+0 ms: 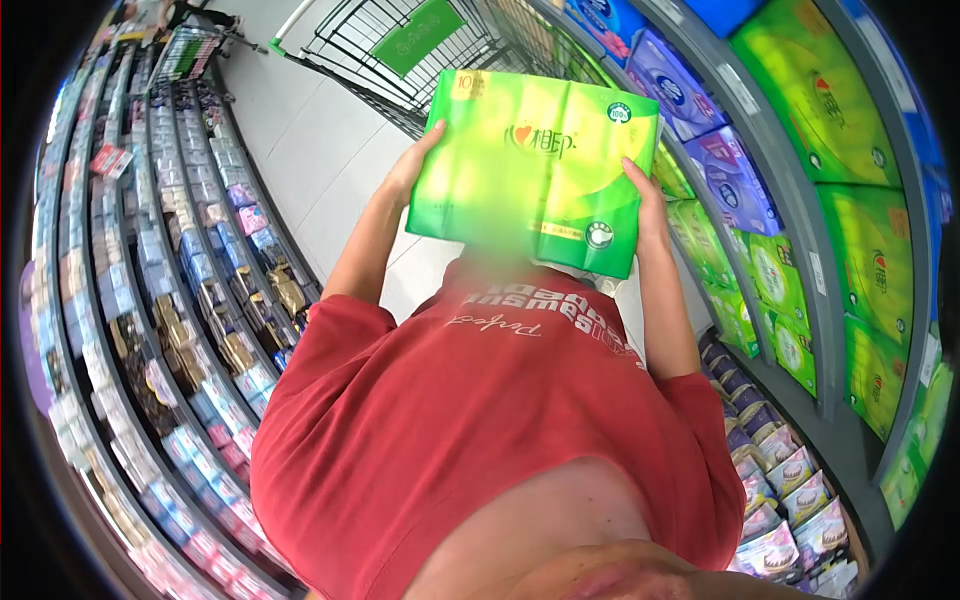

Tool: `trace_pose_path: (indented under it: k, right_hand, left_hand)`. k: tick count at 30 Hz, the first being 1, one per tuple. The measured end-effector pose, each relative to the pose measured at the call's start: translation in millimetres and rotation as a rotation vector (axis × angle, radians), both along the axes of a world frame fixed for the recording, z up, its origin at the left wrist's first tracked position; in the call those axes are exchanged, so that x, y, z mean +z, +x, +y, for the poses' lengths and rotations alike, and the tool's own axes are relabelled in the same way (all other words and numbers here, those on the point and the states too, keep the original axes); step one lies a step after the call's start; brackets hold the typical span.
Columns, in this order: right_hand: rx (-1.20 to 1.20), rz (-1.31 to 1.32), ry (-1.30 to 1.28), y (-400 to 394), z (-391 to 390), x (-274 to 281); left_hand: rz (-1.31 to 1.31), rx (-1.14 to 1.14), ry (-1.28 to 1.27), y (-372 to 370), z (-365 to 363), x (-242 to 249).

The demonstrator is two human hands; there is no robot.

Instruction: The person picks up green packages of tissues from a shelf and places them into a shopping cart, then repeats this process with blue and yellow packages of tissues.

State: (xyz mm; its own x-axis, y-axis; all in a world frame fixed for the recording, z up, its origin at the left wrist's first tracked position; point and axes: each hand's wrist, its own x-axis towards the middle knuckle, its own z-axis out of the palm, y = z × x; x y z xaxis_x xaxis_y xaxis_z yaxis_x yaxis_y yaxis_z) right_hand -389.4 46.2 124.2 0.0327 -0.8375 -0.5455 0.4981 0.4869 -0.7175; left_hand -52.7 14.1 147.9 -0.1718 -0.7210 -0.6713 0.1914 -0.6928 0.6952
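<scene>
A large green and yellow tissue pack (pixel 575 180) is held up in front of the chest, between both hands. My left hand (pixel 418 158) grips its left edge, with the thumb near the upper corner. On the opposite side, my right hand (pixel 647 200) holds the right edge, its thumb lying on the front face. The fingers behind the pack are hidden. Part of the pack's lower middle is blurred. Just beyond the pack stands a wire shopping cart (pixel 345 60) with a green sign (pixel 418 38).
Shelves (pixel 170 300) with many small packets line the left side. Tall shelves on the right hold green packs (pixel 865 260) and purple packs (pixel 735 180). Low bins of small packages (pixel 785 480) are at lower right. Another cart (pixel 190 52) and a person are at upper left.
</scene>
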Motion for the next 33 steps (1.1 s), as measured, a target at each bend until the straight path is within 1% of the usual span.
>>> trace_pose_path:
  k: [3, 4, 5, 7, 8, 10, 12, 13, 14, 15, 17, 18, 19, 20, 22, 23, 25, 27, 29, 30, 33]
  right_hand:
    - [-0.089, -0.023, -0.002, 73.0, -31.0, 2.4]
    - [-0.122, -0.067, 0.004, 92.1, -41.0, -2.2]
    - [-0.157, -0.114, 0.015, 109.1, -48.9, -5.7]
    - [-0.18, -0.114, 0.086, 131.7, -57.5, -11.6]
    - [-0.194, -0.124, 0.124, 143.3, -61.8, -13.3]
    - [-0.257, -0.118, 0.157, 166.6, -71.3, -7.1]
    - [-0.308, -0.094, 0.197, 182.3, -77.7, -13.8]
    - [-0.344, -0.08, 0.215, 187.1, -83.4, -26.7]
    - [-0.376, -0.069, 0.227, 189.6, -90.5, -41.4]
    - [-0.383, -0.059, 0.243, 191.8, -96.8, -57.1]
    - [-0.345, -0.052, 0.238, 192.0, -106.0, -94.3]
    - [-0.337, -0.083, 0.291, 190.2, -109.7, -115.6]
    - [-0.34, -0.078, 0.305, 189.4, -110.3, -134.6]
    - [-0.322, -0.055, 0.383, 187.8, -110.6, -153.5]
    - [-0.246, -0.044, 0.515, 186.5, -118.0, -184.3]
    - [-0.248, -0.042, 0.523, 189.1, -122.2, -201.1]
    - [-0.185, -0.038, 0.581, 196.8, -125.1, -235.2]
    - [-0.182, -0.068, 0.595, 206.2, -134.5, -269.8]
    - [-0.212, -0.088, 0.624, 214.8, -142.5, -300.4]
    - [-0.215, -0.056, 0.637, 224.1, -153.3, -300.2]
    - [-0.197, -0.064, 0.658, 238.6, -169.2, -326.1]
  left_hand:
    - [-0.03, -0.084, 0.04, 68.8, -68.3, -8.3]
    - [0.001, -0.102, 0.026, 84.1, -89.2, -5.9]
    - [-0.078, -0.16, 0.009, 104.7, -112.9, -15.9]
    - [-0.134, -0.248, 0.034, 115.3, -146.2, 3.9]
    - [-0.131, -0.271, 0.053, 123.8, -165.9, -3.0]
    - [-0.279, -0.404, 0.022, 132.0, -207.7, -20.3]
    - [-0.269, -0.462, 0.071, 128.2, -237.3, -28.8]
    - [-0.273, -0.494, 0.1, 125.8, -250.8, -36.7]
    - [-0.276, -0.521, 0.056, 125.3, -266.2, -60.1]
    - [-0.264, -0.529, 0.07, 125.8, -280.8, -82.8]
    - [-0.37, -0.607, 0.033, 124.5, -302.8, -121.7]
    - [-0.364, -0.612, 0.044, 123.8, -306.5, -131.8]
    - [-0.412, -0.58, 0.022, 123.0, -306.6, -139.9]
    - [-0.459, -0.547, -0.001, 122.8, -309.9, -150.8]
    - [-0.429, -0.57, 0.01, 132.1, -320.0, -200.2]
    - [-0.405, -0.593, 0.018, 138.3, -325.6, -225.8]
    - [-0.406, -0.586, 0.051, 146.6, -329.8, -245.5]
    - [-0.38, -0.61, 0.064, 157.7, -338.9, -262.9]
    - [-0.375, -0.578, 0.064, 172.7, -345.9, -306.5]
    - [-0.373, -0.543, 0.052, 179.8, -346.1, -324.7]
    - [-0.405, -0.497, 0.155, 181.0, -353.7, -313.6]
